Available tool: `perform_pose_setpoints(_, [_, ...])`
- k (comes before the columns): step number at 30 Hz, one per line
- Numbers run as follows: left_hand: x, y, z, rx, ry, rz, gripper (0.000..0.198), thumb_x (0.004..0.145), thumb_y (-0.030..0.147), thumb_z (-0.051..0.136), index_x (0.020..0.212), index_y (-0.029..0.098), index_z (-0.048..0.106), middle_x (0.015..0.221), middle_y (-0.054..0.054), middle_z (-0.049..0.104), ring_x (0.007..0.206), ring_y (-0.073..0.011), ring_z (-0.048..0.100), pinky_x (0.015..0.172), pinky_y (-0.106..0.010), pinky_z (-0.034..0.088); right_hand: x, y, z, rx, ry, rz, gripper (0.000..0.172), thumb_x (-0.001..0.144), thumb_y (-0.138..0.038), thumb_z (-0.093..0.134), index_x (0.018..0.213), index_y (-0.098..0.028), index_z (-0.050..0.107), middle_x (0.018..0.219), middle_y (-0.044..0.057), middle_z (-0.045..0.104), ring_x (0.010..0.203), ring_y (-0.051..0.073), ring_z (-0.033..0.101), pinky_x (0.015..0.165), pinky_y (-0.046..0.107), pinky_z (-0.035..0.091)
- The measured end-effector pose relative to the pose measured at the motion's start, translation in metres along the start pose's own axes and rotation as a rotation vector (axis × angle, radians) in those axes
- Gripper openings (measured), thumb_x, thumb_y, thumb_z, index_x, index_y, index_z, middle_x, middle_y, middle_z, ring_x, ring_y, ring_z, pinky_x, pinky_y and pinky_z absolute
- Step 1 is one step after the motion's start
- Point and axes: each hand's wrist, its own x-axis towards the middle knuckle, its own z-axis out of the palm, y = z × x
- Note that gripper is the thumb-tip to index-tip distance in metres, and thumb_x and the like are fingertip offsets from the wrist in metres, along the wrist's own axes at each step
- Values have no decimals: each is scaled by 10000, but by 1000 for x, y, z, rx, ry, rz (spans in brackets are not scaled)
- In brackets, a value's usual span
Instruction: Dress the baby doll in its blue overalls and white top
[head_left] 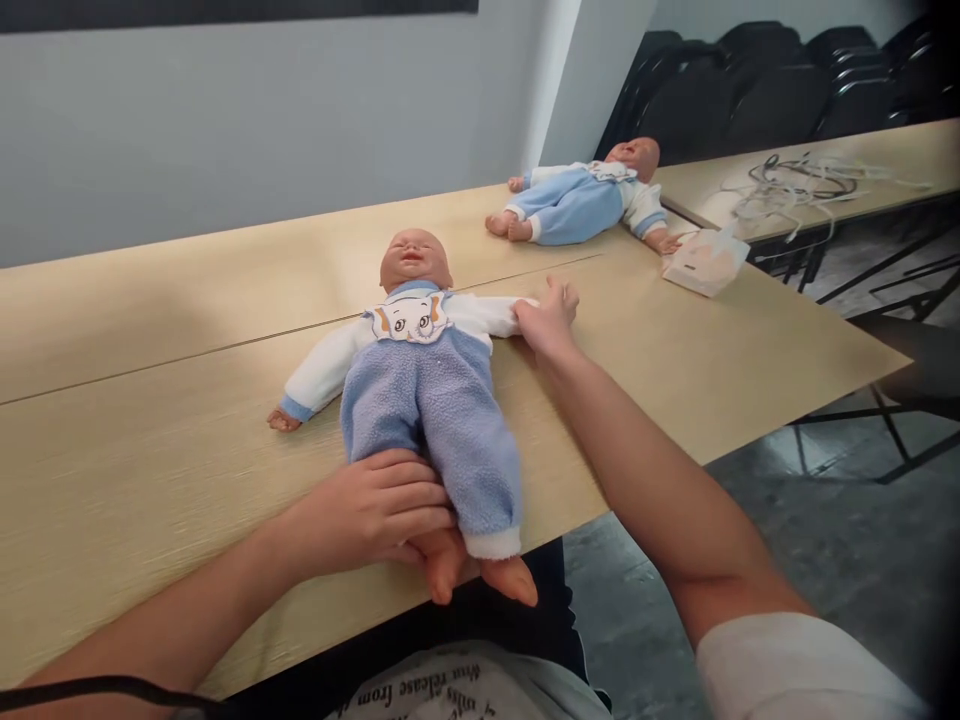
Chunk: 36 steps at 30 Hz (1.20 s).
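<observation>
A baby doll (pixel 457 410) in blue fleece trousers and a white top lies on its back, its feet hanging over the table's near edge. An animal face with two eyes decorates its chest. My left hand (pixel 386 505) is wrapped over the doll's lower leg, on the left of the picture, just above the bare foot. At the end of the doll's outstretched arm on the right, my right hand (pixel 549 315) is closed around the cuff and hides the doll's hand. The doll's other arm lies on the tabletop, out to the left.
A second baby doll (pixel 581 205) in similar clothes lies further back on the wooden table (pixel 150 480). Close to its hand stands a tissue box (pixel 703 265). Tangled cables (pixel 799 190) lie on another table, with black chairs (pixel 780 95) stacked behind. A wall borders the far side.
</observation>
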Motion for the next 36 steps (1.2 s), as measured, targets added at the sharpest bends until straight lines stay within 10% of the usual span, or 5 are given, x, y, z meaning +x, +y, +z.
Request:
perform_pose_setpoints(4, [-5, -21, -2, 4, 81, -143, 373, 978, 310, 709, 1343, 258, 652, 1275, -66, 753, 1228, -243, 679, 1164, -462, 489, -14, -34, -20, 1, -45, -116, 660, 807, -327, 674, 1437, -179, 546, 1610, 194, 386, 1528, 418, 260, 1244, 679, 151])
perform_pose_setpoints(12, [3, 2, -6, 37, 42, -63, 297, 1010, 198, 639, 1305, 233, 634, 1322, -54, 736, 1347, -212, 604, 1261, -441, 403, -53, -80, -42, 396, -365, -707, 346, 990, -428, 587, 1289, -262, 638, 1418, 124, 567, 1362, 316, 492, 1180, 518, 367])
perform_pose_setpoints(16, [0, 10, -7, 131, 155, -43, 193, 976, 236, 634, 1168, 222, 638, 1203, -61, 754, 1165, -226, 659, 1188, -458, 444, -52, -79, -46, 339, -328, -633, 227, 923, -411, 671, 1068, -239, 637, 1099, 106, 601, 1089, 311, 559, 995, 478, 457])
perform_pose_setpoints(21, [-3, 3, -16, 348, 203, -188, 119, 952, 316, 653, 893, 231, 594, 762, -9, 639, 716, -195, 575, 708, -368, 476, -53, -84, -64, 343, -606, -588, 262, 1002, -427, 547, 822, -238, 567, 706, -8, 530, 655, 191, 485, 663, 343, 380])
perform_pose_setpoints(36, [-6, 8, -14, 202, 162, -60, 92, 1028, 233, 570, 962, 211, 629, 764, -24, 680, 683, -185, 581, 661, -360, 476, -67, -93, -57, 134, -725, -582, 172, 987, -339, 578, 846, -246, 550, 708, 2, 609, 624, 196, 526, 610, 320, 277])
